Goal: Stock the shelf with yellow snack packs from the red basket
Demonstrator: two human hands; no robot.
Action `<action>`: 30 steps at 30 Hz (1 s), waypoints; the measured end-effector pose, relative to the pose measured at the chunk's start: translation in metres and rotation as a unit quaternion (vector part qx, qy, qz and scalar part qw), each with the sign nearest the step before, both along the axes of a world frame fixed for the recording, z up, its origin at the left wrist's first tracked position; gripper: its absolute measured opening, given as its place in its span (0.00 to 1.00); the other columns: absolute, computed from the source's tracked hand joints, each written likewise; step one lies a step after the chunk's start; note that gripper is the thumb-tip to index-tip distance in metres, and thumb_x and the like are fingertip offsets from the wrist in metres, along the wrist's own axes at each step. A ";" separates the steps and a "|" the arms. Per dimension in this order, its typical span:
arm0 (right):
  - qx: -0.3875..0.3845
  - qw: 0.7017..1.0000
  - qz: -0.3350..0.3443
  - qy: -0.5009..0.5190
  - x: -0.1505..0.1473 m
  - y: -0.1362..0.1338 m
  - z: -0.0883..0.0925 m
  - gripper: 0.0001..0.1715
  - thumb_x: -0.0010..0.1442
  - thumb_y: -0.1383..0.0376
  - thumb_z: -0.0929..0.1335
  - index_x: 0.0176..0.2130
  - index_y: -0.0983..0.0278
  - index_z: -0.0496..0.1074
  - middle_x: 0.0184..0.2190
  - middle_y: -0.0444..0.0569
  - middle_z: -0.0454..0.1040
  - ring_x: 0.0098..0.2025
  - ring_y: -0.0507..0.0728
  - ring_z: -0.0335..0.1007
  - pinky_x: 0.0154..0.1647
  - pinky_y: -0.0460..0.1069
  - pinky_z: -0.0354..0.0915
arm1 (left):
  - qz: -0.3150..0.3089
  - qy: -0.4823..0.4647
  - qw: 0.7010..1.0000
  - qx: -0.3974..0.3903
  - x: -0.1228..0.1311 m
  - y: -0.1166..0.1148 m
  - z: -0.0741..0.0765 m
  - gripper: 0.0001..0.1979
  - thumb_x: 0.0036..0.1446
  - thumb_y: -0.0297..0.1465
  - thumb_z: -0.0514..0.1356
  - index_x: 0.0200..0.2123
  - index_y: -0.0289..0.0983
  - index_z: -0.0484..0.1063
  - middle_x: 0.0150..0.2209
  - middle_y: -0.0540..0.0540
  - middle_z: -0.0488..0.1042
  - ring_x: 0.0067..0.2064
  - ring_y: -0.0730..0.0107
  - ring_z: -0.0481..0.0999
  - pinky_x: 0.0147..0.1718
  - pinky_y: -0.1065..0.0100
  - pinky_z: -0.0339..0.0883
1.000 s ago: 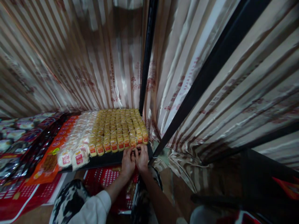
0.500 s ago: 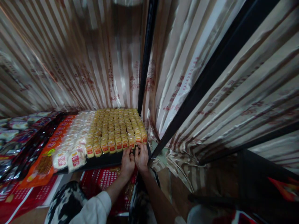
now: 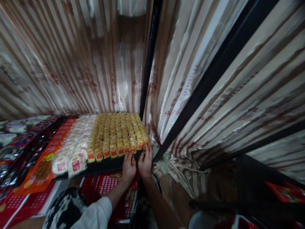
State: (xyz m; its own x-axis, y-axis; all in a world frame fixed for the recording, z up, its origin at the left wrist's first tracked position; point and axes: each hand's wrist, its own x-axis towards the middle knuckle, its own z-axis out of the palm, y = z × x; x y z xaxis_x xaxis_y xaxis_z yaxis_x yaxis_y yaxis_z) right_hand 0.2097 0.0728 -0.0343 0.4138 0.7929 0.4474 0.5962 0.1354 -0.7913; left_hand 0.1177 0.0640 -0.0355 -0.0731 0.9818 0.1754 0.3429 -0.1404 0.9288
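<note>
Rows of small yellow wrapped snack packets [image 3: 116, 130] with red-and-yellow labels stand close together on a black shelf [image 3: 105, 167]. My left hand [image 3: 129, 167] is at the shelf's front edge, its fingertips against the lower front of a packet in the nearest row. To its right, my right hand [image 3: 145, 162] reaches up at the shelf's corner, fingers stretched along the end packet and thumb apart. Neither hand grips a packet that I can make out. Larger white wrapped packets [image 3: 75, 163] lie left of the yellow ones.
Orange bags [image 3: 38, 173] and dark shiny bags [image 3: 21, 149] lie farther left. Below is a red perforated basket [image 3: 95, 186]. A black post [image 3: 190, 98] slants past on the right, another post [image 3: 149, 60] stands behind. Striped curtains [image 3: 114, 70] hang around the shelf.
My right hand has shifted up to the end packet at the corner, its fingers reaching farther. My left hand stays near the front row, slightly left. The view has moved slightly.
</note>
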 end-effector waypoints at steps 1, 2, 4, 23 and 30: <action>-0.006 1.000 -0.005 -0.015 0.001 0.001 -0.001 0.30 0.57 0.70 0.55 0.58 0.67 0.57 0.59 0.57 0.55 0.61 0.59 0.47 0.60 0.60 0.48 | 0.003 0.009 1.000 -0.002 0.000 0.000 -0.001 0.19 0.53 0.24 0.49 0.48 0.32 0.68 0.46 0.38 0.69 0.48 0.63 0.69 0.50 0.60 0.63; -0.011 0.999 -0.007 -0.029 0.001 0.003 -0.003 0.30 0.56 0.71 0.55 0.59 0.68 0.56 0.59 0.57 0.56 0.62 0.59 0.47 0.60 0.60 0.48 | 0.006 0.018 1.000 -0.005 0.000 0.000 -0.002 0.19 0.53 0.24 0.49 0.48 0.32 0.68 0.46 0.38 0.69 0.48 0.63 0.69 0.50 0.60 0.63; -0.014 0.998 -0.008 -0.053 0.003 0.007 -0.007 0.31 0.55 0.72 0.55 0.59 0.69 0.57 0.58 0.57 0.59 0.61 0.59 0.48 0.60 0.60 0.48 | 0.009 0.032 0.999 -0.011 0.001 0.001 -0.003 0.19 0.54 0.24 0.49 0.48 0.32 0.68 0.47 0.38 0.69 0.48 0.63 0.69 0.51 0.59 0.63; 0.046 0.998 0.042 -0.026 0.007 0.000 0.001 0.25 0.55 0.75 0.54 0.49 0.67 0.66 0.54 0.57 0.61 0.58 0.57 0.55 0.56 0.57 0.58 | 0.017 0.041 0.999 -0.005 -0.003 -0.008 0.012 0.15 0.52 0.23 0.50 0.41 0.34 0.71 0.41 0.41 0.71 0.45 0.65 0.71 0.48 0.61 0.64; -0.033 0.981 0.188 0.027 -0.035 -0.055 -0.011 0.15 0.60 0.68 0.57 0.41 0.64 0.69 0.38 0.51 0.71 0.40 0.54 0.68 0.44 0.50 0.65 | -0.048 0.065 0.994 -0.070 -0.039 -0.059 -0.001 0.13 0.54 0.24 0.49 0.32 0.37 0.73 0.33 0.46 0.74 0.37 0.69 0.72 0.42 0.67 0.65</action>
State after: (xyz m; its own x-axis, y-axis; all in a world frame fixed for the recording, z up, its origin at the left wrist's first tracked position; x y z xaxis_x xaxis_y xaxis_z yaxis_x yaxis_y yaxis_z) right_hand 0.1743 0.0178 -0.0455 0.1086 0.9207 0.3747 0.4702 0.2845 -0.8354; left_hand 0.0787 0.0055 -0.0370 0.0356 0.9987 0.0375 0.4526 -0.0496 0.8903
